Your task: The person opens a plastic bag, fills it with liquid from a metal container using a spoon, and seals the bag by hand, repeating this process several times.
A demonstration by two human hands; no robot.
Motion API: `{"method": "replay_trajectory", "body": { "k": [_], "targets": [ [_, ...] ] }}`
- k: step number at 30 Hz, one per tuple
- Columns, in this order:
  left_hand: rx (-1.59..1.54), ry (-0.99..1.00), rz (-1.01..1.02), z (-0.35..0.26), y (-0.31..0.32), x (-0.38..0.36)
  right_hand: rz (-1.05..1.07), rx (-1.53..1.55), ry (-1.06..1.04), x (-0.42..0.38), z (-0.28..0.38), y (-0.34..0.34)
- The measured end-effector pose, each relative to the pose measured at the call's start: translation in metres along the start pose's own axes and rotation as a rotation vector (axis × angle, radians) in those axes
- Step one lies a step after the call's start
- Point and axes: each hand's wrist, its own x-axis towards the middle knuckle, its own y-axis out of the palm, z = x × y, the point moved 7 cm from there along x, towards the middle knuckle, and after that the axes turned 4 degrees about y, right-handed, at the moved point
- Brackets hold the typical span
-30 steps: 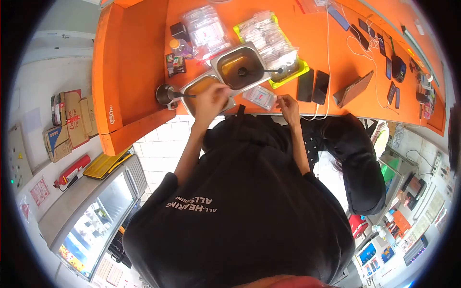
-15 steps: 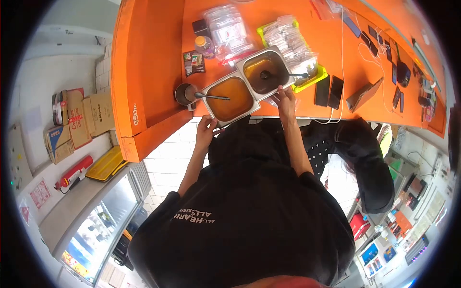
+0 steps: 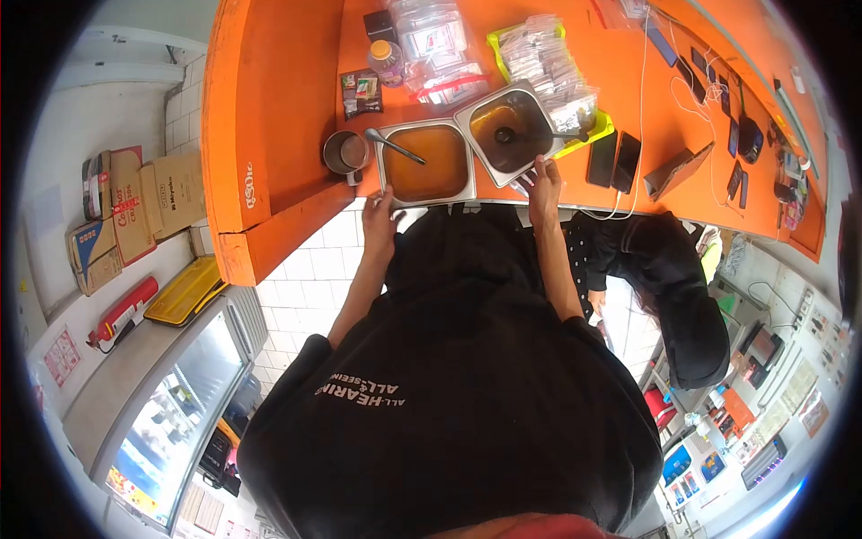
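Observation:
Two square steel food pans are side by side at the orange counter's front edge. The left pan (image 3: 455, 197) contains orange-brown sauce (image 3: 435, 180), with a metal spoon (image 3: 395, 145) across its back left corner. My left hand (image 3: 381, 225) grips this pan's front left corner. In the right pan (image 3: 491, 170), a thin brown layer covers part of the bottom, and a dark round ladle bowl (image 3: 504, 135) rests there; its handle appears to stick out on the right. My right hand (image 3: 544, 193) holds that pan's front right corner. The right pan sits tilted relative to the left one.
A steel cup (image 3: 345, 154) stands left of the pans. Behind are a capped jar (image 3: 385, 61), plastic-bagged packets (image 3: 433, 36) and a green basket (image 3: 596, 135) of wrapped items. Phones (image 3: 627, 162) and cables lie right. Another person's dark sleeve (image 3: 691, 296) is close on my right.
The left pan has turned to line up with the counter edge, its left side moving away from me. The right pan has shifted slightly right. Both hands have stayed on the pans.

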Motion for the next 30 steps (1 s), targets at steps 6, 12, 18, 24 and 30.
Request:
{"method": "replay_trajectory", "body": {
  "k": [6, 12, 18, 24, 30],
  "targets": [
    [-0.095, 0.057, -0.005, 0.003, -0.005, -0.004, -0.079, -0.197, -0.099, -0.001, 0.003, -0.012],
    [-0.407, 0.072, -0.138, -0.005, -0.003, 0.012, -0.196, -0.436, -0.202, 0.024, -0.007, -0.049],
    [-0.324, 0.039, -0.105, 0.007, 0.002, -0.008, -0.189, -0.373, -0.448, 0.032, 0.016, -0.048],
    [-0.382, 0.151, -0.077, -0.004, 0.0, 0.022, -0.09, -0.456, -0.201, 0.015, 0.016, -0.052],
    [-0.5, 0.234, -0.049, -0.018, 0.005, 0.035, -0.087, -0.487, -0.266, 0.015, 0.011, -0.051]
  ]
}}
